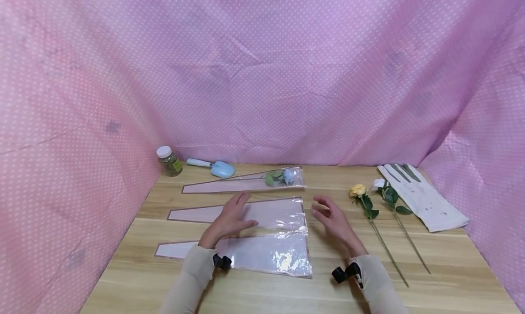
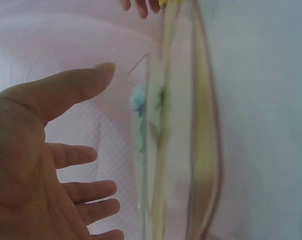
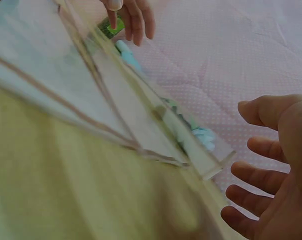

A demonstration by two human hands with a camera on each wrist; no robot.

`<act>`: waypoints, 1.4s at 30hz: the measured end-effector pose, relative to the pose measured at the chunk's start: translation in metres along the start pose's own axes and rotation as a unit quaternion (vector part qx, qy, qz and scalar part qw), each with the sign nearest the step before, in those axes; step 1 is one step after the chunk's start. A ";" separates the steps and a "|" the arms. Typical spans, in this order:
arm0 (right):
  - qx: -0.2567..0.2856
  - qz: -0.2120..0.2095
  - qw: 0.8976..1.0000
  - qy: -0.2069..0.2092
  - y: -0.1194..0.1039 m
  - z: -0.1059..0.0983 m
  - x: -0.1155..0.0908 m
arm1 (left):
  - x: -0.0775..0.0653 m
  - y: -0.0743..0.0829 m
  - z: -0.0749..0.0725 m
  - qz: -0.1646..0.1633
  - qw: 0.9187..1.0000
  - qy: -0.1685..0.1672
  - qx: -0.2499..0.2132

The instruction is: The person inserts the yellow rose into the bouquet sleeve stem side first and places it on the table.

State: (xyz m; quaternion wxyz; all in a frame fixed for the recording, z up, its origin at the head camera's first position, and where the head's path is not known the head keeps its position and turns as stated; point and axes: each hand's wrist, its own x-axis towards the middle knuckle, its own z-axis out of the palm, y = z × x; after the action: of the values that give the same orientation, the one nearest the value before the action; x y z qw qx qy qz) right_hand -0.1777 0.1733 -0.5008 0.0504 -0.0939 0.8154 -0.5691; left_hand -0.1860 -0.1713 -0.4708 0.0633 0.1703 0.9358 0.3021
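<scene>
My left hand (image 1: 230,217) is above the middle clear flower sleeve (image 1: 275,215), thumb spread from the fingers and nothing held. Closest to me lies another clear sleeve (image 1: 266,254), partly covered by my left wrist. The farthest sleeve (image 1: 229,185) has a blue rose (image 1: 288,176) with green leaves in it. Just right of the sleeves' wide ends is my right hand (image 1: 334,218), fingers loosely bent, holding nothing. Both the left palm (image 2: 21,165) and the right palm (image 3: 296,185) look bare in the wrist views. Whether the left hand touches the sleeve I cannot tell.
Right of my right hand lie a yellow rose (image 1: 358,190) and a white rose (image 1: 378,184), both long-stemmed. Beyond them is a white glove (image 1: 430,204). A lidded jar (image 1: 170,162) and a light blue trowel (image 1: 222,169) are at the back left, before a pink dotted curtain (image 1: 262,100).
</scene>
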 end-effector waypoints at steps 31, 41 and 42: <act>-0.226 -0.100 0.969 -0.008 0.019 0.024 0.009 | 0.000 -0.006 0.021 -0.013 0.989 -0.134 0.059; -0.241 -0.091 0.966 -0.015 0.020 0.027 0.007 | -0.003 -0.003 0.022 -0.015 0.989 -0.136 0.049; -0.240 -0.091 0.966 -0.016 0.020 0.027 0.007 | -0.003 -0.001 0.021 -0.012 0.990 -0.134 0.050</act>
State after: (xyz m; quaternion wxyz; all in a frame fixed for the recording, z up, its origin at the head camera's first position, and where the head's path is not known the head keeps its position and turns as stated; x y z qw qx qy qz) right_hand -0.1809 0.1536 -0.5286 -0.0126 -0.1857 0.9153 -0.3572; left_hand -0.1788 -0.1618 -0.4882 0.1837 0.2006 0.9347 0.2288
